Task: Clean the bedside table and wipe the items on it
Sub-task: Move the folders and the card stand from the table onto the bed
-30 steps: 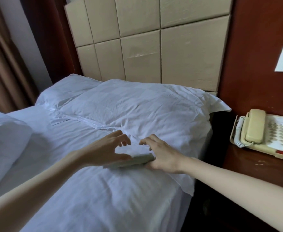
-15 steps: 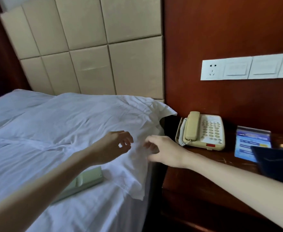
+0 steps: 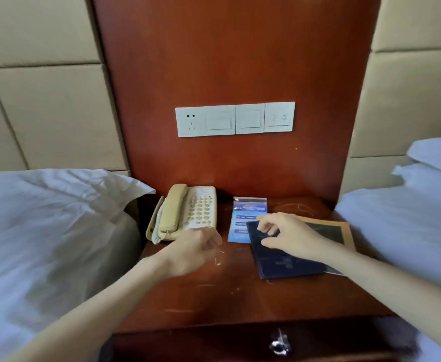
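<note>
The reddish wooden bedside table (image 3: 214, 296) stands between two beds. A beige telephone (image 3: 185, 211) sits at its back left. A blue card in a clear stand (image 3: 243, 220) is behind a dark blue folder (image 3: 282, 259), which overlaps a brown-framed booklet (image 3: 337, 231). My left hand (image 3: 190, 250) hovers empty just in front of the telephone, fingers loosely curled. My right hand (image 3: 287, 233) is over the top of the dark blue folder, thumb and fingers apart, holding nothing.
White pillows and bedding flank the table on the left (image 3: 44, 231) and the right (image 3: 410, 218). A white socket and switch panel (image 3: 235, 118) is on the wooden wall panel. A drawer with a metal pull (image 3: 279, 344) is below the tabletop.
My view has swung right from the left bed to the bedside table. Both hands left the remote on the bed and now hover over the table.
</note>
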Demonstrator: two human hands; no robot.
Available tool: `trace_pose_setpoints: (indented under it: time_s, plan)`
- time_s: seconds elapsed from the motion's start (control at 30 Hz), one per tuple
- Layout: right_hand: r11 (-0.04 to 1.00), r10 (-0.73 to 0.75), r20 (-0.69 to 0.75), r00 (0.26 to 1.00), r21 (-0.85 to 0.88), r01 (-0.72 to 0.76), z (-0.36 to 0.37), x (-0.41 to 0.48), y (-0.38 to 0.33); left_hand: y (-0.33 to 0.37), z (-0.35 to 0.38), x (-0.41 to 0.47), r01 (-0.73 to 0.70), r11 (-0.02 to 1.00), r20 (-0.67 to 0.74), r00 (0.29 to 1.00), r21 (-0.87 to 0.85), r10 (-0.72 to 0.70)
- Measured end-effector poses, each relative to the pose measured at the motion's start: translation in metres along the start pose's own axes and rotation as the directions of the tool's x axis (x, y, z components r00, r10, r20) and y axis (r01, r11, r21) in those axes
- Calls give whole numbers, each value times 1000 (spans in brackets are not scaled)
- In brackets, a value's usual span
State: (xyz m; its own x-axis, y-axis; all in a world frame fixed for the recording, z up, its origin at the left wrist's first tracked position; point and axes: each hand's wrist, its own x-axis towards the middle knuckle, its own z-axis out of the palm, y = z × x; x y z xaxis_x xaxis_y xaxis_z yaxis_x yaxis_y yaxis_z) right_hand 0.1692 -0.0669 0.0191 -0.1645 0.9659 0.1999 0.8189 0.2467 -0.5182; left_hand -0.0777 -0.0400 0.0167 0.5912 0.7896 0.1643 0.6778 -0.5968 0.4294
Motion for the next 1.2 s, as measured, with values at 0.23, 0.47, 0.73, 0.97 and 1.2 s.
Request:
trace_pose_setpoints:
  time_s: [0.23,0.47,0.73,0.97,1.2]
  plan:
    - [977,211,-21,977,-20,-212,-27,-33,62,23,61,48,255,904,157,964,-343,-213]
    - [932,353,53,934,71,-356,-15,-45,83,35,83,66,423,623,146,883,-658,-445]
    - [861,434,56,899,269,-432,-4,-37,70,56,82,63,375,443,134,864,-814,-485]
    - [755,550,61,833,391,-526,-7,-32,68,72,76,53,307,370,151,907,-877,-392]
    - [689,568,-2,823,549,-473,-10,-20,39,67,48,31,233,317,85,904,-919,-420]
